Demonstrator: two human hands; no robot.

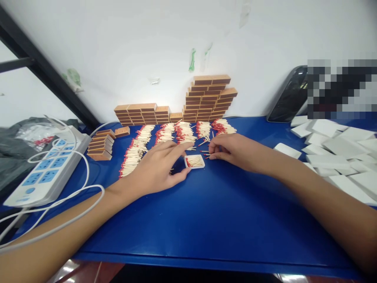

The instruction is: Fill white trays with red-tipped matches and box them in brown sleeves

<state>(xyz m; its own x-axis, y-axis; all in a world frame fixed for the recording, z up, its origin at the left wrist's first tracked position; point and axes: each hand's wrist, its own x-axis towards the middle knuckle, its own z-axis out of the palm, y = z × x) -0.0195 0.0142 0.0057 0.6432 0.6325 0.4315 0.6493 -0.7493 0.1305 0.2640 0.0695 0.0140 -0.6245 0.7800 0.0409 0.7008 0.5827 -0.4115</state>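
A small white matchbox tray (202,161) partly filled with red-tipped matches lies on the blue table. Its left end is between the thumb and index finger of my left hand (165,165), which steadies it. Just right of the tray, my right hand (225,147) has its fingers pinched together on a match (207,155), red head pointing left. Another loose match (203,151) lies close by those fingertips. Behind both hands, loose matches are grouped in several heaps, including a long one (134,155) on the left and one (224,126) on the right.
Brown matchboxes are stacked against the wall, in a low row (141,114) and a taller pile (206,98). More matchboxes (100,146) stand left, near a power strip (44,173) with white cables (88,188). White trays (332,161) heap up at right, before a phone (287,94).
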